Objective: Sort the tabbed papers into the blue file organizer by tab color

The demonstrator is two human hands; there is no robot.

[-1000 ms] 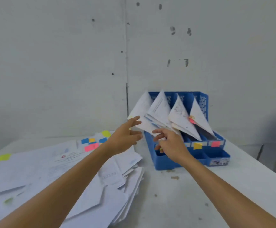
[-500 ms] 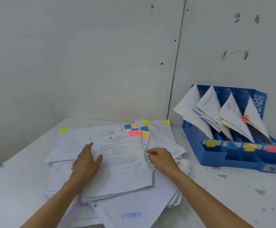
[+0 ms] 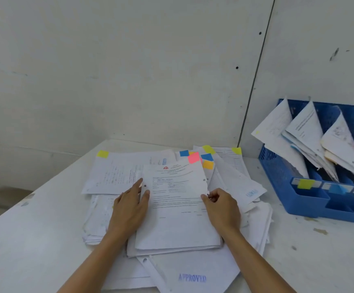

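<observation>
A loose pile of white papers (image 3: 112,172) with yellow, blue, orange and pink tabs covers the middle of the table. On top lies a printed sheet (image 3: 176,210) with a pink tab (image 3: 193,157) at its far corner. My left hand (image 3: 129,208) rests flat on the sheet's left edge, thumb on the page. My right hand (image 3: 221,206) pinches the sheet's right edge between thumb and curled fingers. The blue file organizer (image 3: 281,176) stands at the right by the wall, with papers leaning in its slots and yellow, blue and orange labels on its front.
A white table (image 3: 34,240) sits in a corner of grey walls; its left edge runs diagonally at the left. A sheet stamped APPROVED (image 3: 192,278) lies at the near end of the pile. Paint chips spot the table at the right.
Both hands left the organizer and came down on the pile. The view turned left and down, and the right hand took hold of the pink-tabbed sheet's edge.
</observation>
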